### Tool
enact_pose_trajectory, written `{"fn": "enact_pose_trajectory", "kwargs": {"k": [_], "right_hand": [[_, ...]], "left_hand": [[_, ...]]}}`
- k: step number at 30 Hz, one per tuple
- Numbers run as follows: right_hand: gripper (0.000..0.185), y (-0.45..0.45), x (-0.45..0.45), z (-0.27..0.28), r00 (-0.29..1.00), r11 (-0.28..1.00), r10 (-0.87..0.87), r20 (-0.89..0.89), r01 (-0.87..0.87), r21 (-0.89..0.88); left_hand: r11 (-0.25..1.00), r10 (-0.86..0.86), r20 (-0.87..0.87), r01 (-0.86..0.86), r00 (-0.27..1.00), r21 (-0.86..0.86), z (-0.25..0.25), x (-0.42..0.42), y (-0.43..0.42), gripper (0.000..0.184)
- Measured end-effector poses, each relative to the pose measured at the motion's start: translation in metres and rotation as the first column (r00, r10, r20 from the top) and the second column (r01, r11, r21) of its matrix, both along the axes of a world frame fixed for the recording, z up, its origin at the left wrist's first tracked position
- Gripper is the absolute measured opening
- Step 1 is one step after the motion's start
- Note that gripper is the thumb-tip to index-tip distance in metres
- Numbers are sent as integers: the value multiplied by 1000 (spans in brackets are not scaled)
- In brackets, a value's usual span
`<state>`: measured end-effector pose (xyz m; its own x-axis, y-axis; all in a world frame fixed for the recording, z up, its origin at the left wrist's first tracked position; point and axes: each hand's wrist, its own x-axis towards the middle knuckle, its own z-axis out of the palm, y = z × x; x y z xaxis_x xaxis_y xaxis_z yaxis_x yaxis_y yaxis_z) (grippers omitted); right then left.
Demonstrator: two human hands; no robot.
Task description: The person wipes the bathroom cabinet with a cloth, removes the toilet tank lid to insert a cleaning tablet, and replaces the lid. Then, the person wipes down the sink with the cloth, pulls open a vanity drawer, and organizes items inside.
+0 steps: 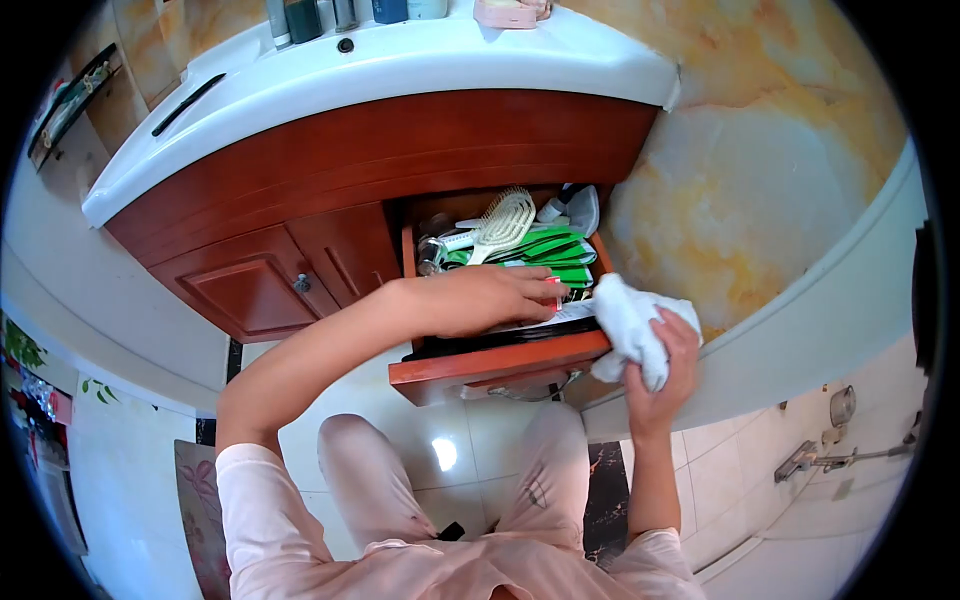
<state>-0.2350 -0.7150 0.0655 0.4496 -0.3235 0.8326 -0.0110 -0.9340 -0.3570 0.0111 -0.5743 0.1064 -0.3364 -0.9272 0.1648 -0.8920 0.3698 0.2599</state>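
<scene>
My left hand point(490, 298) reaches across the front of the pulled-out drawer point(490, 366), its fingers stretched over the contents. A small red-and-white item point(555, 292) shows by its fingertips; I cannot make out its kind. Behind the hand lie a cream vented hairbrush point(507, 222) and several green packets point(552, 246). A clear glass-like container point(431, 256) sits at the drawer's left side. Bunched in my right hand point(668, 368) is a white cloth point(640, 322), held at the drawer's front right corner.
Above the drawer is a white washbasin point(400, 75) with bottles and a pink soap box point(506, 12) along its back. A black stick-like item point(188, 104) lies on its left rim. The closed cabinet door point(243, 280) is left; a marbled wall point(750, 180) stands right.
</scene>
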Motion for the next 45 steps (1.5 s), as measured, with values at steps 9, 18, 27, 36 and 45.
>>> {"fn": "enact_pose_trajectory", "kwargs": {"k": [9,18,27,36,45], "right_hand": [[47,-4,2,8,991,990,-130,-20,131,49],[59,89,60,11,891,922,273,-363,-350,-167],[42,89,66,8,854,868,372,-364,-459,-190],[37,1,14,12,978,983,-167,-126,175,61],[47,27,25,12,969,988,107,-221,-128,-83]], "left_hand": [[809,57,-785,-489,617,-326,-9,-24,127,31],[642,80,-938,-738,336,-209,-103,-68,133,48],[598,128,-919,-768,372,-228,-127,-67,137,43],[628,43,-863,-685,503,-368,-98,-55,124,38],[803,-89,-793,-427,603,-415,-87,-18,132,35]]}}
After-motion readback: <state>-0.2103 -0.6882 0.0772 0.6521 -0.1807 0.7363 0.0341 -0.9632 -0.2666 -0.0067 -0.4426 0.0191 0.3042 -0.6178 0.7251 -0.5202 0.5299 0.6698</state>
